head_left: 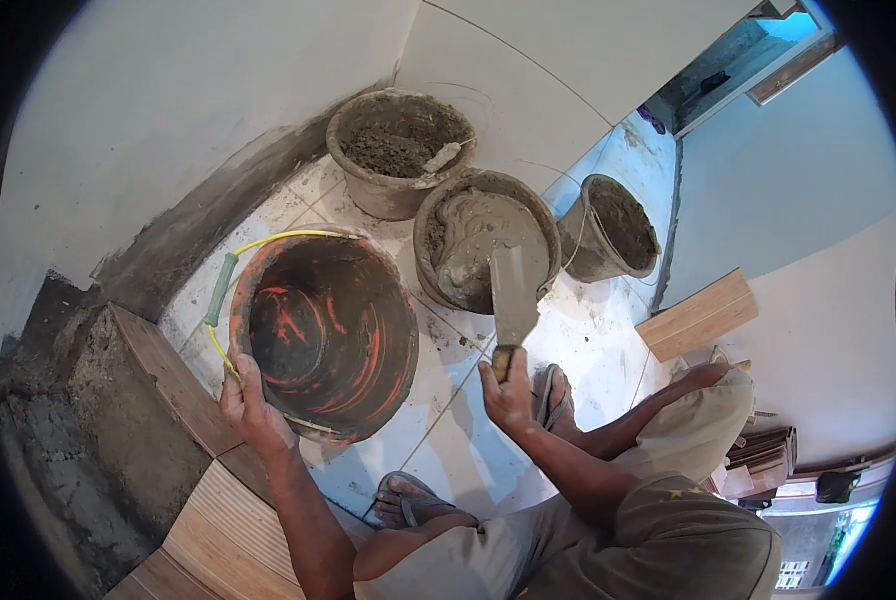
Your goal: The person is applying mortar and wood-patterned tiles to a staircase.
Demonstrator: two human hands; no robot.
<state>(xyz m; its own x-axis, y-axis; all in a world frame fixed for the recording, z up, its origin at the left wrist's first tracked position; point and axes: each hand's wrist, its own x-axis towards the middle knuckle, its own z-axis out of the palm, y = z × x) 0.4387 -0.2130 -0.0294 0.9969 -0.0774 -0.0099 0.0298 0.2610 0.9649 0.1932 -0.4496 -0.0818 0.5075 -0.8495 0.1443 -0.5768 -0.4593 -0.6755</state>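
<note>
My left hand [256, 408] grips the rim of a large orange bucket [333, 335], tilted so its inside faces me. Grey residue coats most of the inner wall, with orange streaks showing through. A yellow wire handle with a green grip [223, 290] hangs over its left side. In my right hand [509, 388] is a trowel [514, 300], held by its short wooden handle with the blade pointing away from me. The blade overlaps the near right rim of a bucket of wet mortar [478, 235]; whether it touches the mortar I cannot tell.
Behind stands a bucket of darker, crumbly mix [398, 145] with a caked tool on its rim. A smaller grey bucket [613, 230] leans at the right. A wood-look tile [698, 315] lies near the right wall. Wood-look steps [233, 510] border the lower left. My sandalled feet rest on white floor tiles.
</note>
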